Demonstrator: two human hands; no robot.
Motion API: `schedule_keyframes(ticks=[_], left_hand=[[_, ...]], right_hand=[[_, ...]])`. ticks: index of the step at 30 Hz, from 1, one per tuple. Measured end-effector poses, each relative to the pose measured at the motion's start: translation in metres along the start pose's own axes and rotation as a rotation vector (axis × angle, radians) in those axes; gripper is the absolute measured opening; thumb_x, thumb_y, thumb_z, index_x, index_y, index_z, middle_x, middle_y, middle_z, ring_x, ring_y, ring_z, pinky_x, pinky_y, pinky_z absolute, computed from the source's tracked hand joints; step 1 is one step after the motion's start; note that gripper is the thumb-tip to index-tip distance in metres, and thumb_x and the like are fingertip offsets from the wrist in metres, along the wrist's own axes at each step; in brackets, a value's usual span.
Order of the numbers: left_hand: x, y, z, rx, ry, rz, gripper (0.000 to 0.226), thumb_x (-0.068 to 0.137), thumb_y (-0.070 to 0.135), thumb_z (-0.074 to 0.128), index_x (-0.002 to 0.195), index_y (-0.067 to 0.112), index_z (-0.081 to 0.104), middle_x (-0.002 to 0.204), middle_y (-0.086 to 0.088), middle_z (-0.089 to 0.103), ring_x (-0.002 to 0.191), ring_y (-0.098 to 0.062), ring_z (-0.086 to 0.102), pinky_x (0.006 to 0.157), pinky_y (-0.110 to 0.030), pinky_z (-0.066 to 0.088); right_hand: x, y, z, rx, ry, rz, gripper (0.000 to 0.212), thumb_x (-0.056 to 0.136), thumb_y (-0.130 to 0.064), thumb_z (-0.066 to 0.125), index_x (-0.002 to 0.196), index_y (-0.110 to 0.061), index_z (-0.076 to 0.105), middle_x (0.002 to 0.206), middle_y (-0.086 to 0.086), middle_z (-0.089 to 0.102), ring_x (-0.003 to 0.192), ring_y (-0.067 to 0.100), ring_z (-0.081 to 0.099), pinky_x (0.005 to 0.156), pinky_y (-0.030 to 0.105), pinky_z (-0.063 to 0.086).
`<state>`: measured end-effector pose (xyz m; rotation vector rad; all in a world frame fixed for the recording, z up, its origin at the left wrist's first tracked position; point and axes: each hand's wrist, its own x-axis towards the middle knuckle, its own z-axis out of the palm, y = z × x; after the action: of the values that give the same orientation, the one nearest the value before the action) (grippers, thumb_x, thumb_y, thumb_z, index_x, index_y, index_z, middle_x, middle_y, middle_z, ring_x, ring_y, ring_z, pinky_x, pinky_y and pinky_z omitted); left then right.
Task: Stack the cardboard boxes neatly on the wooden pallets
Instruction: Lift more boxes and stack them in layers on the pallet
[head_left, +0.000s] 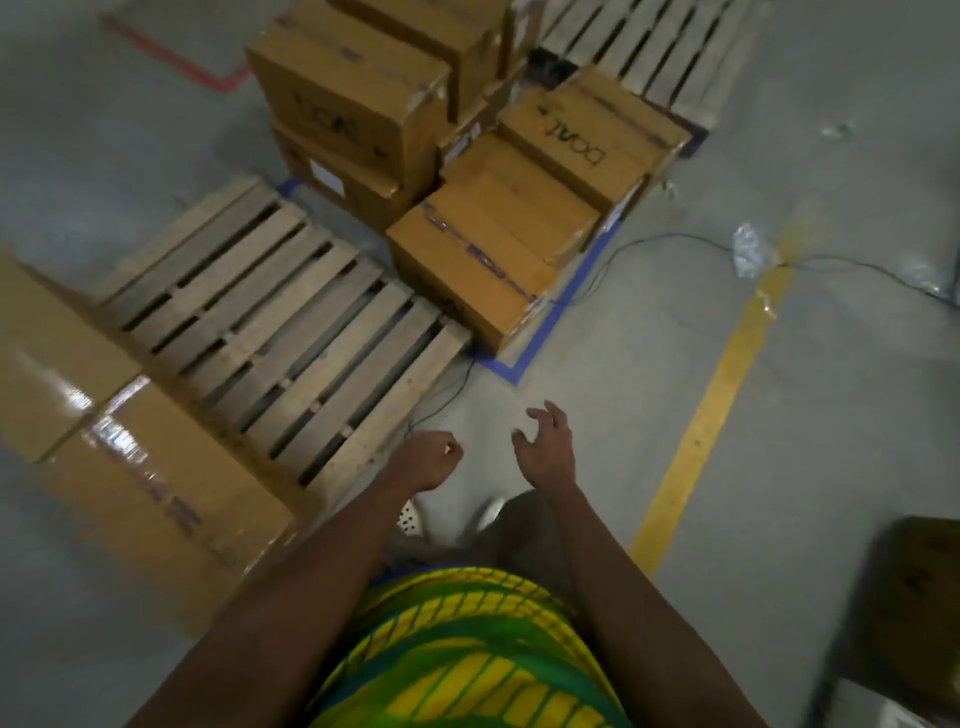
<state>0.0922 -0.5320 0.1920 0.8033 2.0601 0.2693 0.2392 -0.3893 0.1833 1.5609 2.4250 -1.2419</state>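
A wooden pallet (270, 322) lies on the floor at left centre, its slats bare. Two taped cardboard boxes (156, 478) sit at its near left end. Beyond it, inside a blue tape outline, stands a pile of several cardboard boxes (467, 260), some stacked two high (353, 104). A second pallet (654, 47) shows at the top right. My left hand (428, 460) hangs over the floor near the first pallet's corner, fingers loosely curled, holding nothing. My right hand (545, 447) is beside it with fingers spread and empty.
A yellow floor line (717, 405) runs along the right. Thin black cables (675, 239) and a crumpled plastic scrap (750, 249) lie on the grey floor. A dark box (914, 597) stands at the lower right. Red tape (171, 57) marks the far left.
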Motion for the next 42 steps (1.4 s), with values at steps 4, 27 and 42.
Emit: schedule_keyframes(ticks=[4, 27, 42], left_hand=[[0.061, 0.047, -0.016, -0.055, -0.083, -0.036, 0.038, 0.103, 0.046, 0.047, 0.099, 0.014, 0.067, 0.109, -0.015, 0.070, 0.102, -0.033, 0.064, 0.089, -0.041, 0.052], [0.613, 0.045, 0.062, -0.950, 0.175, -0.867, 0.070, 0.076, 0.059, 0.065, 0.132, 0.019, 0.059, 0.133, -0.010, 0.062, 0.116, -0.031, 0.062, 0.102, -0.051, 0.050], [0.591, 0.071, 0.047, -1.198, 0.590, -1.063, 0.051, 0.075, 0.059, 0.067, 0.100, 0.015, 0.074, 0.100, -0.005, 0.071, 0.098, -0.028, 0.065, 0.092, -0.036, 0.051]], right_hand=[[0.076, 0.012, -0.027, -0.002, -0.017, 0.050, 0.042, 0.092, -0.023, 0.066, 0.132, -0.011, 0.061, 0.150, 0.009, 0.047, 0.136, 0.031, 0.045, 0.112, 0.045, 0.041], [0.727, 0.155, 0.093, -0.186, -0.167, 0.097, 0.075, 0.095, -0.044, 0.065, 0.151, -0.004, 0.037, 0.151, 0.021, 0.041, 0.138, 0.037, 0.040, 0.108, 0.047, 0.037], [0.682, 0.108, 0.093, -0.008, 0.125, 0.014, 0.074, 0.080, -0.074, 0.064, 0.119, -0.013, 0.053, 0.118, 0.002, 0.059, 0.113, 0.025, 0.057, 0.093, 0.048, 0.049]])
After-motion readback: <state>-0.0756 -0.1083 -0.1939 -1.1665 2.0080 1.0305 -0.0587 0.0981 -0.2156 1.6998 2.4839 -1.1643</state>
